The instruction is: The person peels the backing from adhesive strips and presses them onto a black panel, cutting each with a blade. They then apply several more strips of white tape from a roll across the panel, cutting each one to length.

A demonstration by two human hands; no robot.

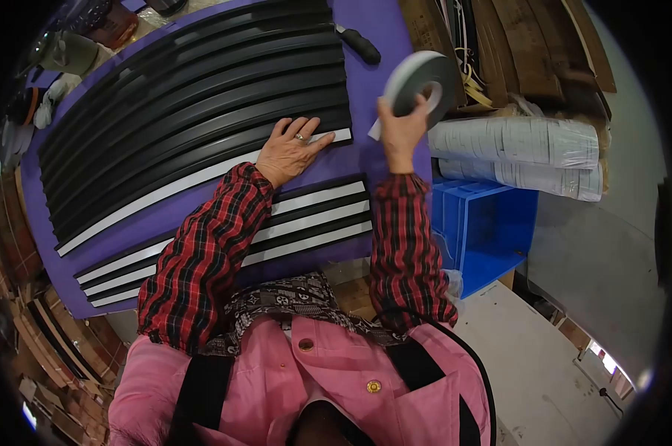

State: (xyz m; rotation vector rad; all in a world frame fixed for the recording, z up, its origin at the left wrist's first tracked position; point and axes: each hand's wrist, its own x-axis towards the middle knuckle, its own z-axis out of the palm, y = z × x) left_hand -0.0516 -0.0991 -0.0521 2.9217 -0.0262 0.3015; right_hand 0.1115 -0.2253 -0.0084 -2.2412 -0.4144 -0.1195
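Note:
My left hand (290, 152) lies with fingers spread on the right end of a black strip that carries a white tape line (165, 184). Above it, several bare black strips (202, 89) lie side by side on the purple table. My right hand (404, 134) grips a large roll of tape (406, 85), thumb and fingers at its lower side and core. A short free end of white tape hangs at the roll's lower left, apart from the strip. Nearer my body, a few black strips with white tape (313, 215) lie partly under my left sleeve.
A black-handled tool (359, 46) rests at the table's upper right. Beyond the right edge are wrapped white bundles (514, 143), a blue crate (497, 223) and stacked cardboard (514, 59). Bottles and containers (72, 52) stand at the upper left.

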